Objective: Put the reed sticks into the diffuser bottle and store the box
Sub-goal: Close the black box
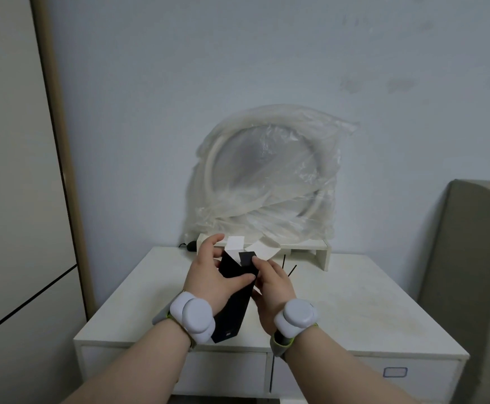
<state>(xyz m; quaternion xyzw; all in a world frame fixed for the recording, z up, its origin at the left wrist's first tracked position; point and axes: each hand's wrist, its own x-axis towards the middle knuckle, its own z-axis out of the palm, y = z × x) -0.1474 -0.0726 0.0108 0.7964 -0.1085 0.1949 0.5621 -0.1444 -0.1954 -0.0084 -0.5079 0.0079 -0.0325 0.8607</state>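
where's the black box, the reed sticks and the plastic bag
black box (235, 313), head view, on its dark side face below the left hand
reed sticks (292, 270), head view, on a thin dark stick right of the hands
plastic bag (267, 182), head view, on its crinkled front

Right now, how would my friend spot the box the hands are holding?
Find the white table against the wall. Above its middle, the left hand and right hand grip a tall, slim box. It is the only black thing there, with white flaps open on top.
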